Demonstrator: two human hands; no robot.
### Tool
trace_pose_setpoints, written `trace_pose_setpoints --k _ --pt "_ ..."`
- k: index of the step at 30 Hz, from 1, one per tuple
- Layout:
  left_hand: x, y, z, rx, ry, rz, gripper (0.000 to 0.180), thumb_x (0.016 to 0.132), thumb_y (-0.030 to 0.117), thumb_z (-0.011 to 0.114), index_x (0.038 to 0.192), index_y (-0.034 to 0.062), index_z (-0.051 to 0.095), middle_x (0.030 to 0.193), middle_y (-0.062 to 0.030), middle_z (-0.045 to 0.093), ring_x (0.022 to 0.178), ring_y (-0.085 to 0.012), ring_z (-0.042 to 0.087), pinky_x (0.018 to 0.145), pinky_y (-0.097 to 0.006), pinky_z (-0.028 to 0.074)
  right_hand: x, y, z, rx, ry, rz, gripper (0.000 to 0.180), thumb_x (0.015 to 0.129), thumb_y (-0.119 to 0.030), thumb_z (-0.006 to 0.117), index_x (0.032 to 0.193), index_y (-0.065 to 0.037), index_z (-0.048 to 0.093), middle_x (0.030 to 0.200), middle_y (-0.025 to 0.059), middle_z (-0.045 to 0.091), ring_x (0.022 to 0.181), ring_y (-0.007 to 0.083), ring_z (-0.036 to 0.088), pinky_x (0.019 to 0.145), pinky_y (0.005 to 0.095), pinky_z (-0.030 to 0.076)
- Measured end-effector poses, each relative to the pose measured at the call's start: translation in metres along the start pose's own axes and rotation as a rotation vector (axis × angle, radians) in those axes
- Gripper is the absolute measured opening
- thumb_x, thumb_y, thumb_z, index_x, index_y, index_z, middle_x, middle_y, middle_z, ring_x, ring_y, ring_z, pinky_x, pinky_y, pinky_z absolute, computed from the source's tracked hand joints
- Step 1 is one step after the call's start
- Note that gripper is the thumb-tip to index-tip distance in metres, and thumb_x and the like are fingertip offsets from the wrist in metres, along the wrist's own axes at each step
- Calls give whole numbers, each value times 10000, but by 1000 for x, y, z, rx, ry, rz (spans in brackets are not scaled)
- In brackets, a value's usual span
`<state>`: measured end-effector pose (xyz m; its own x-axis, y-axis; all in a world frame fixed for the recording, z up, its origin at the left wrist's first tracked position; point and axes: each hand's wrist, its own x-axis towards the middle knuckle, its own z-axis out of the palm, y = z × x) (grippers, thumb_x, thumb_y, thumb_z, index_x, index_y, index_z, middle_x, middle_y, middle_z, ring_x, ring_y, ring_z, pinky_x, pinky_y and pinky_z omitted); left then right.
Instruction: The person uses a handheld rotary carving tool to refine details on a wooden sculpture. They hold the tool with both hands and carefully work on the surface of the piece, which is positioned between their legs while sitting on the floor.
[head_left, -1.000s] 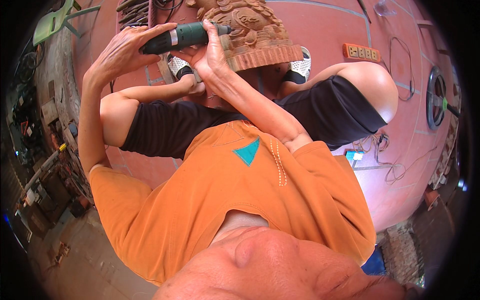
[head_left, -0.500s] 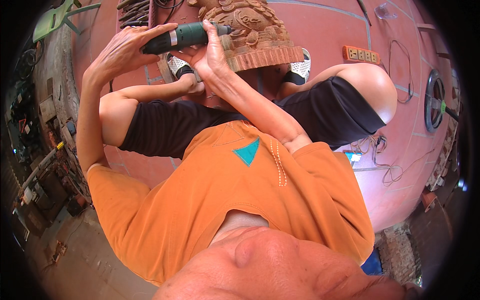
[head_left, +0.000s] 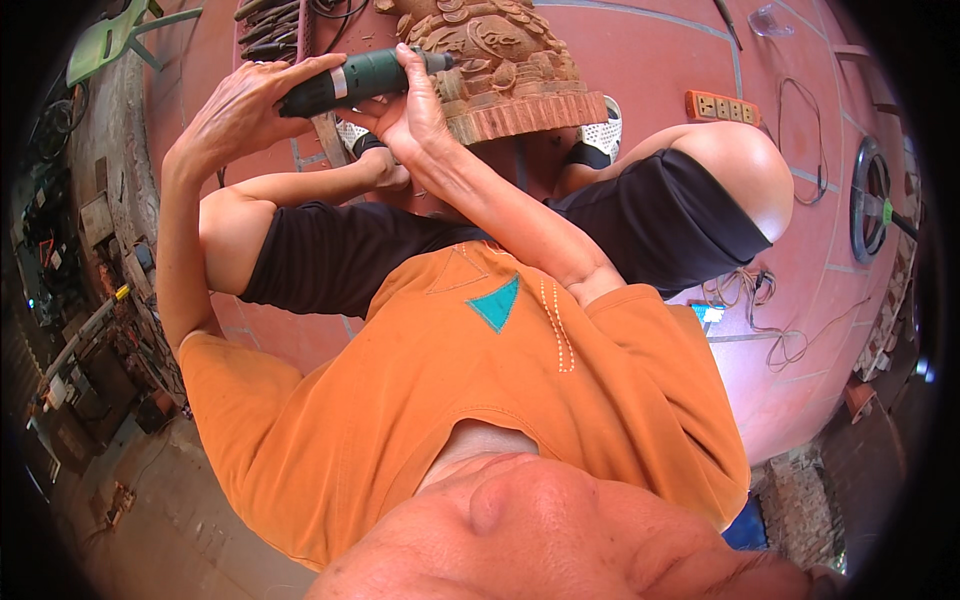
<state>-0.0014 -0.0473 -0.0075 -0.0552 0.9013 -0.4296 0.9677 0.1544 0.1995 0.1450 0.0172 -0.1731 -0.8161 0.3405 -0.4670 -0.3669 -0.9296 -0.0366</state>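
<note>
A dark green rotary tool [head_left: 367, 76] with a pale band lies level across both hands. Its black rear end is gripped by my left hand [head_left: 240, 112], fingers along the top and thumb beneath. Near the front, my right hand [head_left: 422, 118] has its thumb over the body and its fingers under it. The tool's dark nose points right, in front of a carved wooden sculpture [head_left: 500, 75] with a flat, thick base. Whether the tip touches the carving I cannot tell. The sculpture's top is cut off by the view's edge.
Several carving tools [head_left: 272, 32] lie in a tray at the back left, near a green plastic chair [head_left: 108, 38]. An orange power strip [head_left: 722, 107] with its cord sits on the red tiles to the right. Farther right is a black ring-shaped object [head_left: 868, 200].
The rotary tool and both hands have shifted slightly left, drawing the nose back a little across the carving. My grip looks the same.
</note>
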Motion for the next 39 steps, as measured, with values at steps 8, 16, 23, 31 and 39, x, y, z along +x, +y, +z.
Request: trace_pose_setpoints --k 8,16,23,31,39 --pt "-4 1 -1 -15 0 -2 870 680 74 767 1489 243 494 1038 -160 705 948 -369 649 925 -436 505 -2 1 0 -5 -7 28 498 921 -513 652 1159 -99 512 1058 96 661 1042 317 700 949 634 549" --pt "-6 6 -2 -27 -12 -35 897 659 66 771 1490 260 496 1069 -161 707 962 -373 648 926 -441 511 -1 3 -3 18 -26 42 513 922 -497 656 1184 -88 490 1078 110 654 1086 335 681 996 655 512" --pt "-9 6 -5 -39 -35 -54 900 654 66 778 1487 262 498 1078 -158 709 972 -368 651 921 -441 515 -3 7 0 50 -5 66 522 923 -493 662 1194 -86 478 1120 125 646 1092 348 675 996 659 510" --pt "-11 8 -4 -41 -20 -34 897 648 70 792 1479 253 505 1091 -151 710 987 -369 646 941 -436 509 -9 6 1 42 -1 68 504 924 -497 661 1179 -100 484 1132 123 647 1077 351 678 982 659 518" --pt "-11 6 -6 -85 -28 -24 895 644 56 790 1475 242 514 1098 -151 711 984 -370 646 931 -437 512 -10 6 1 23 4 65 498 924 -503 662 1165 -100 495 1110 113 648 1078 343 677 989 655 515"
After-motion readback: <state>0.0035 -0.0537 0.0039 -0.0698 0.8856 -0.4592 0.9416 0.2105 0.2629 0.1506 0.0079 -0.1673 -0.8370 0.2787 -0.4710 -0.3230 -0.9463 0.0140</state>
